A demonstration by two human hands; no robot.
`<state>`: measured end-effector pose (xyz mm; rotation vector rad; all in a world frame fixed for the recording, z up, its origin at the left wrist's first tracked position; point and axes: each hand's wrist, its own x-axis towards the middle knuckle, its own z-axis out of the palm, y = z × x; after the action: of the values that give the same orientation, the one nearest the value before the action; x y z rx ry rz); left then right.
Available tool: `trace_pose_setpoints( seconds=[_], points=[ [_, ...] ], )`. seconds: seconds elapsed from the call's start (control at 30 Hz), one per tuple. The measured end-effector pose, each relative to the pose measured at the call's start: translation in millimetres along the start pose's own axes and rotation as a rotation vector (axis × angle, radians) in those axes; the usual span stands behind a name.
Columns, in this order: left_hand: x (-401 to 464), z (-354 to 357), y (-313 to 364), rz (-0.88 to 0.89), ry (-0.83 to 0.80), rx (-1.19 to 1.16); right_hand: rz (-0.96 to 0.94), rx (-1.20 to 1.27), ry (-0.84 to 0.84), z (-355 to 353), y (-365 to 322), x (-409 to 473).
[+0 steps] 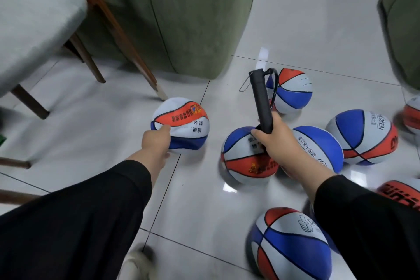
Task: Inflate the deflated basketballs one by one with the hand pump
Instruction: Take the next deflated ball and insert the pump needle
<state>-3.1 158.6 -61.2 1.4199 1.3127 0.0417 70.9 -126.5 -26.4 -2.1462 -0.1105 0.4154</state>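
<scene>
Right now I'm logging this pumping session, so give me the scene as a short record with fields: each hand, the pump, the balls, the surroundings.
left hand: left hand grips the edge of the dented ball, apart from the others
right hand: right hand grips the black hand pump, barrel pointing up
pump hose: hose loops from the pump's top end
other balls: cluster on the right, including the near ball
floor: glossy white tile floor
surroundings: green sofa, wooden-legged chair
</scene>
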Motion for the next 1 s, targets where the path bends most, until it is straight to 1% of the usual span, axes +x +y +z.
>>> trace_pose_setpoints(
  seconds=[0.07,0.13,0.2,0.23,0.4,0.67,0.8,0.9,1.0],
  points=[
    [-1,-5,-13,0.012,0.000,0.041,-0.028,0.007,0.031,3,-8,8],
    [-3,-6,-23,0.022,-0.005,0.069,-0.039,0.078,0.107,5,-16,18],
    [-6,-6,-30,0.027,-0.012,0.099,-0.026,0.119,0.186,7,-21,25],
    [-8,-6,-32,0.030,-0.015,0.108,-0.011,0.118,0.195,9,-19,26],
    [-14,-8,-38,0.064,-0.040,0.118,0.068,0.041,0.036,16,-2,29],
    [-24,-8,-42,0.128,-0.131,0.069,0.081,0.134,0.060,14,-1,40],
    [-37,-9,-35,0.165,-0.103,0.051,0.049,0.105,0.063,10,-7,34],
    [-54,-14,-19,0.195,-0.090,0.039,0.016,0.132,0.058,2,-24,21],
    [-81,-19,10,0.178,-0.152,-0.050,-0.043,0.209,0.065,-13,-58,4]
  ],
)
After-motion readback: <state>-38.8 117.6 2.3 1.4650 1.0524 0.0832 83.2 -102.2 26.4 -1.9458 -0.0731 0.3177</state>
